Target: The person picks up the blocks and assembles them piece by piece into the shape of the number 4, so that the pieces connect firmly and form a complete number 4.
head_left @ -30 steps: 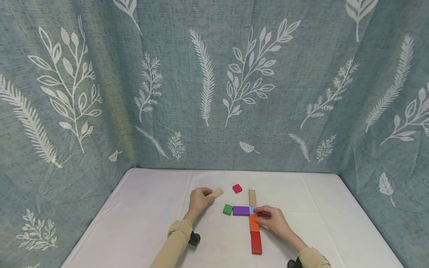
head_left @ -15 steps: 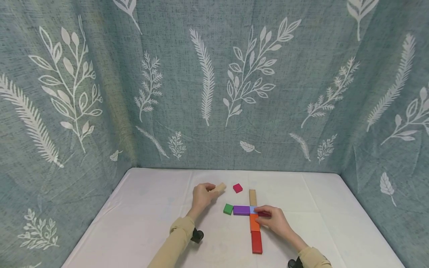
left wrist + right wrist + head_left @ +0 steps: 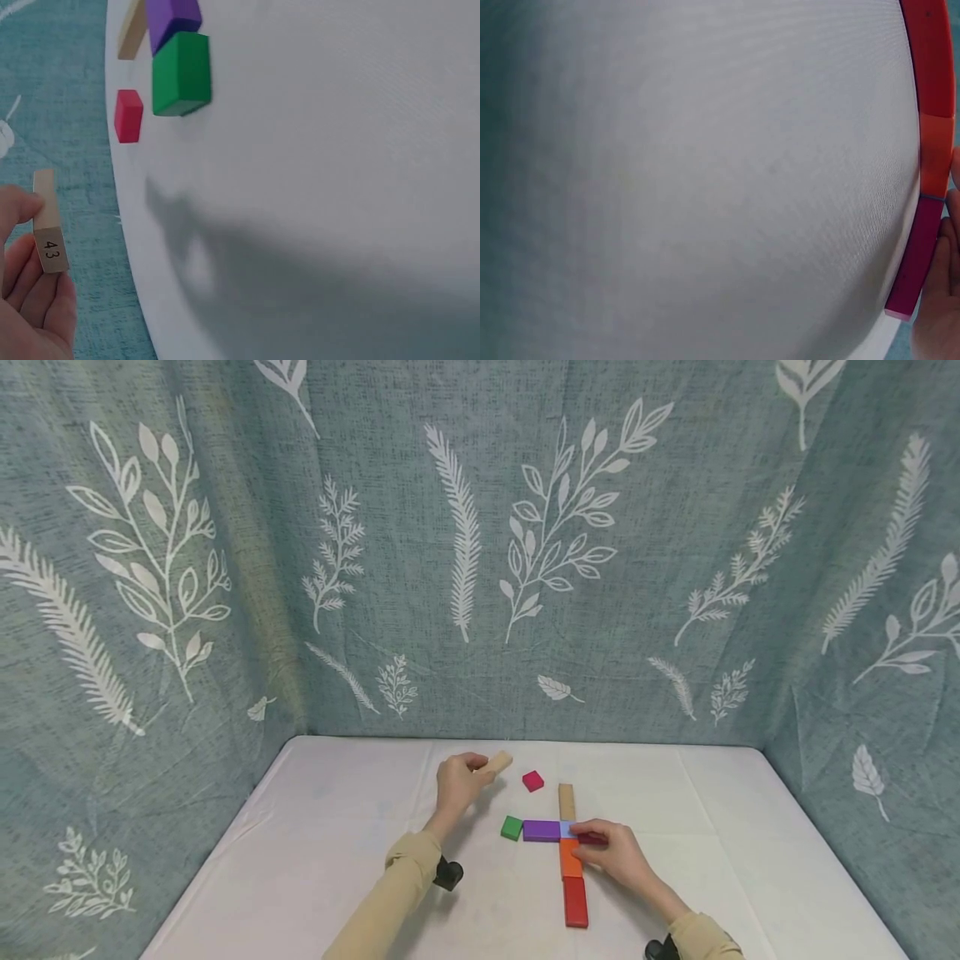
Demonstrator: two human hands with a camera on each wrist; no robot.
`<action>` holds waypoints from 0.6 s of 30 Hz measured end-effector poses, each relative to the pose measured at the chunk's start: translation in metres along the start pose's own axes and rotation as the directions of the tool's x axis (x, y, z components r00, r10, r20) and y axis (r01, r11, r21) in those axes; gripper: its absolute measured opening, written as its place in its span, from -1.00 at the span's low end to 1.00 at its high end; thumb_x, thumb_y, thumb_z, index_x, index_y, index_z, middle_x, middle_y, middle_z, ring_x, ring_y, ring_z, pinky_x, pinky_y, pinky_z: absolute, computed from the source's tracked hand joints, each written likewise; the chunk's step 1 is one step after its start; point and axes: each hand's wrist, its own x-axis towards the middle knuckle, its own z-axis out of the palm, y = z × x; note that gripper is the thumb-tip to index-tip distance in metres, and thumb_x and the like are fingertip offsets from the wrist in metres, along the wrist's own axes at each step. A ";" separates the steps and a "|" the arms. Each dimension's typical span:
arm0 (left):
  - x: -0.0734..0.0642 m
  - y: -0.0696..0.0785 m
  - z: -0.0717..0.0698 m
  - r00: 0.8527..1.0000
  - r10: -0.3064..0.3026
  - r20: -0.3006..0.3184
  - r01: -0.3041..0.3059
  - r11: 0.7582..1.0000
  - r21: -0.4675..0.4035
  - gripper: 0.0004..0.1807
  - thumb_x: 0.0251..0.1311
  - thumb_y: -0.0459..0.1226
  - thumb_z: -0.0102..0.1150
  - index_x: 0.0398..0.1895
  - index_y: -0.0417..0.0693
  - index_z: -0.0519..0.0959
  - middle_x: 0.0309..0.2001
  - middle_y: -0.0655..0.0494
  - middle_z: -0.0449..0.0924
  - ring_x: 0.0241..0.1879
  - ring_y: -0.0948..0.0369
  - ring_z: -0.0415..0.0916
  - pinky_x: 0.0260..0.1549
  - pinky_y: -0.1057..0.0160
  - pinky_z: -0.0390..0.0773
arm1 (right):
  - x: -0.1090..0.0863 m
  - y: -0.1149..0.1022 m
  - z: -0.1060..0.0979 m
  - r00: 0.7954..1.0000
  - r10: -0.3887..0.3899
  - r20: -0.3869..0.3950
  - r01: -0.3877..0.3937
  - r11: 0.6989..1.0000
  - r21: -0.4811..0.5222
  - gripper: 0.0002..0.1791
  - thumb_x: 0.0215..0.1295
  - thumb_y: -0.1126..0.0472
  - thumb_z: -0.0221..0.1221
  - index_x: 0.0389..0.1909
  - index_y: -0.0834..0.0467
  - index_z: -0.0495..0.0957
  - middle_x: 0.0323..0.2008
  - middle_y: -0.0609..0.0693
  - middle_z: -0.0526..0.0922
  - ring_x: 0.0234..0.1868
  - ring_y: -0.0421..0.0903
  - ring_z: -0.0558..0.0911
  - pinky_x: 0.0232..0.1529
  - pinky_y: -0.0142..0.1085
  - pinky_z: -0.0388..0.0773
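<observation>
In the head view, my left hand (image 3: 459,783) pinches a pale wooden block (image 3: 498,762), lifted above the far part of the table. The left wrist view shows the thumb on one side of this block (image 3: 49,225) and fingers under it, with "43" on its end. My right hand (image 3: 617,852) touches a cross of coloured blocks, its fingers at the light blue block (image 3: 566,829) and its thumb by the orange block (image 3: 570,858). A maroon block (image 3: 915,259) lies beside that hand, partly covered in the head view; whether it is gripped is unclear.
The cross also has a purple block (image 3: 542,832), a red block (image 3: 576,902) and a wooden block (image 3: 566,802). A green block (image 3: 512,828) sits tilted at the purple end. A crimson block (image 3: 533,781) lies apart on the white tablecloth (image 3: 315,860). Patterned curtains (image 3: 480,543) surround the table.
My left hand has moved up and to the right with the pale wooden block, away from the green block. The right hand and the laid blocks have stayed in place.
</observation>
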 end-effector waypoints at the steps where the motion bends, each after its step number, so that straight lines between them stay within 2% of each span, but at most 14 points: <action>1: 0.001 0.001 0.000 1.000 -0.003 -0.005 0.003 1.000 0.001 -0.78 -0.07 -0.29 0.41 -0.31 -0.17 0.71 -0.36 -0.02 0.73 -0.38 0.15 0.59 -0.40 0.26 0.54 | 0.000 0.000 0.000 1.000 0.000 0.000 0.000 1.000 -0.001 -0.66 0.05 0.24 0.37 -0.10 0.18 0.65 -0.10 0.07 0.70 -0.04 0.04 0.64 -0.02 -0.20 0.60; 11: 0.002 0.021 0.003 0.999 -0.007 -0.038 0.005 0.999 -0.045 -0.79 -0.07 -0.30 0.41 -0.33 -0.20 0.71 -0.39 -0.04 0.72 -0.39 0.12 0.59 -0.46 0.30 0.50 | -0.002 0.000 0.000 1.000 -0.007 -0.003 0.007 1.000 -0.001 -0.66 0.05 0.25 0.37 -0.10 0.18 0.65 -0.11 0.07 0.70 -0.06 0.04 0.65 -0.03 -0.24 0.60; 18: -0.004 0.029 0.016 0.999 -0.004 -0.032 0.002 0.998 -0.070 -0.79 -0.07 -0.31 0.41 -0.33 -0.21 0.70 -0.39 -0.04 0.71 -0.38 0.14 0.59 -0.44 0.32 0.50 | -0.001 0.001 0.001 1.000 -0.001 0.002 0.001 1.000 0.002 -0.65 0.05 0.24 0.37 -0.09 0.18 0.64 -0.11 0.07 0.70 -0.06 0.03 0.65 -0.03 -0.25 0.61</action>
